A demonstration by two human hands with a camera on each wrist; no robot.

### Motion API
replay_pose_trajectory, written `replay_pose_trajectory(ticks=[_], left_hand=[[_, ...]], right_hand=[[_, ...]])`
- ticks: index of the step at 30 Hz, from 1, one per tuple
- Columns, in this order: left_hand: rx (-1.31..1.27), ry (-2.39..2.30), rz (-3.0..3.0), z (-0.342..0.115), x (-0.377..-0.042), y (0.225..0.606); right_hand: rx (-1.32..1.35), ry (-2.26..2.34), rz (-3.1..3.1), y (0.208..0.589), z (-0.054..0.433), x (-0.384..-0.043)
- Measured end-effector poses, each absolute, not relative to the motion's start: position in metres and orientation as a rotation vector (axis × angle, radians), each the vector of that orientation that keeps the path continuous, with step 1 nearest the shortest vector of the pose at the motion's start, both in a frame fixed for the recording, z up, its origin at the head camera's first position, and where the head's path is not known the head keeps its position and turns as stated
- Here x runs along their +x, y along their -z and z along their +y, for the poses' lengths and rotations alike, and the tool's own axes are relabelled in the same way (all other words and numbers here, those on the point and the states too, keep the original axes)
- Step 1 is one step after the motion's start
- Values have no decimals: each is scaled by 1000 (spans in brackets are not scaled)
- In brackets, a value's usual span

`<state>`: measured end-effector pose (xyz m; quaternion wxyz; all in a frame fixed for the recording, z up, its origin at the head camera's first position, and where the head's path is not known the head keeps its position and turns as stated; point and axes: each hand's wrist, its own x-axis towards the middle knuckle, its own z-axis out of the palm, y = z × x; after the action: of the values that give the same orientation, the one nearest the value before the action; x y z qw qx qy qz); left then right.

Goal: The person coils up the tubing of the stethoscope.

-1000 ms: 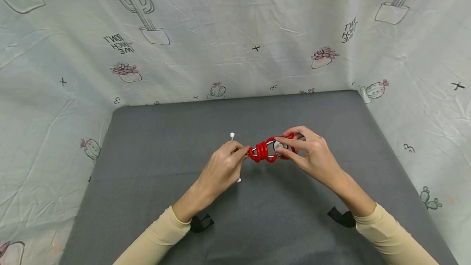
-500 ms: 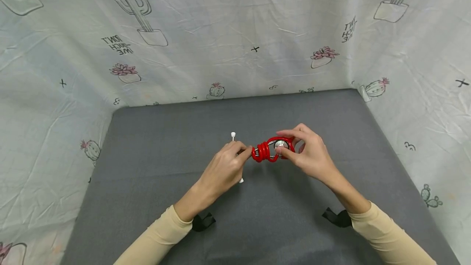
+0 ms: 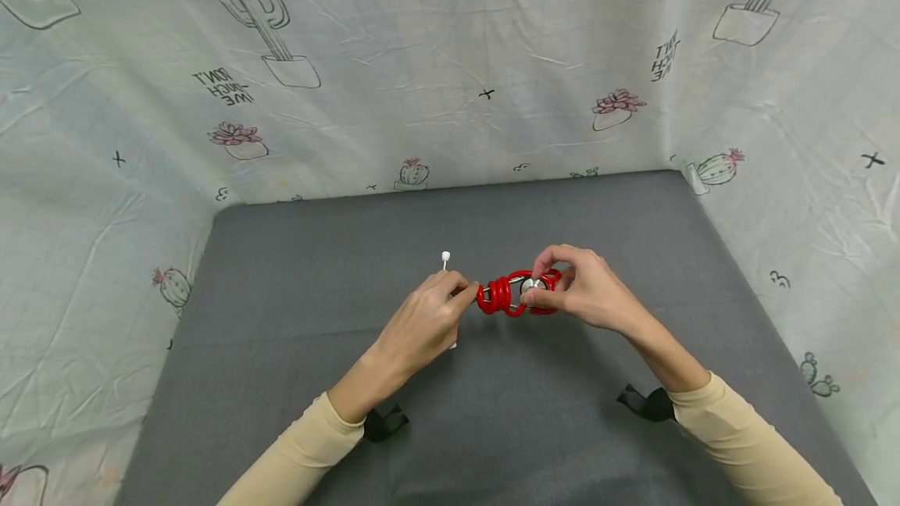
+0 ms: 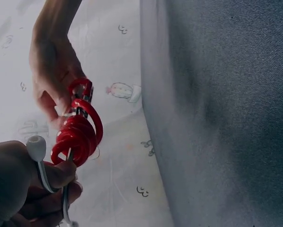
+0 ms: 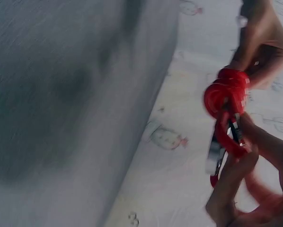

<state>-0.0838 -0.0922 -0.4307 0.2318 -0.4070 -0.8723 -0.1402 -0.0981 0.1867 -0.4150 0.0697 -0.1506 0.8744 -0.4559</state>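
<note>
A stethoscope with red tubing (image 3: 499, 295) is held above the grey surface between both hands, its tube wound in several coils around the metal ear tubes. My left hand (image 3: 425, 318) pinches the ear tubes where they leave the coils. One white ear tip (image 4: 36, 147) sticks up past that hand in the left wrist view. Thumb and bent index finger of my right hand (image 3: 594, 287) pinch at the round silver chest piece (image 3: 534, 286), which lies within a red loop at the right end. In the right wrist view, the coils (image 5: 226, 92) sit between the two hands.
The grey cloth-covered table (image 3: 316, 272) lies beneath both hands. A pale curtain (image 3: 366, 61) printed with cacti encloses the back and both sides. Black straps (image 3: 387, 423) hang at the wrists.
My right hand's fingers have shifted over the chest piece end: the index finger lifted off, then bent down onto the silver disc. The left hand keeps its pinch, nearly still.
</note>
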Motion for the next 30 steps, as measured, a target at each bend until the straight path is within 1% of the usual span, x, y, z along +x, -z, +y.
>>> replay_pose_trajectory(ticks=[5, 9, 12, 17, 24, 27, 30], left_hand=[[-1075, 539, -2436, -95, -86, 433], [-1059, 680, -2428, -98, -88, 435], [-1058, 705, -2408, -99, -88, 434], [-1054, 659, -2396, -100, -88, 434], [-1053, 595, -2400, -97, -89, 430], [-1047, 572, -2412, -96, -89, 429], [-1038, 573, -2417, -95, -89, 430]], right_hand=[[-721, 1322, 2952, 423, 186, -95], [-964, 1370, 2946, 424, 191, -97], [-1052, 1369, 2888, 423, 194, -99], [-1084, 1373, 2882, 426, 193, -99], [-885, 1381, 3041, 428, 182, -95], [-942, 1327, 3122, 430, 179, -94], [-1060, 1266, 3200, 433, 177, -93]])
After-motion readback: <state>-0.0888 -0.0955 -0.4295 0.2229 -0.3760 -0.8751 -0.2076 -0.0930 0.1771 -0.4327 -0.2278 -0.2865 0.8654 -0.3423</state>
